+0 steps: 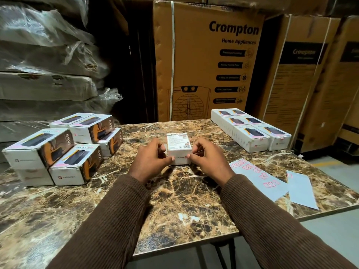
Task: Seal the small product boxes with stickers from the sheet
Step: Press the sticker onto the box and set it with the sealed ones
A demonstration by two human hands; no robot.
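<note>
Head view shows a small white product box (179, 148) standing on the marbled bench (174, 200), gripped from both sides: left hand (153, 160) and right hand (208, 160) curl their fingers (198, 147) round its edges, thumbs on the near face. Sticker sheet (258, 179) lies to the right, a second sheet (301, 191) just beside it. Loose boxes (58, 146) pile at left; a neat block of boxes (250, 129) sits at right.

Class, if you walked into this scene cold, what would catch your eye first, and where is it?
First, the small white box at the table's centre, gripped by the left hand and the right hand. Then the huge Crompton carton standing behind the table, and the sticker sheet lying at the right.
</note>
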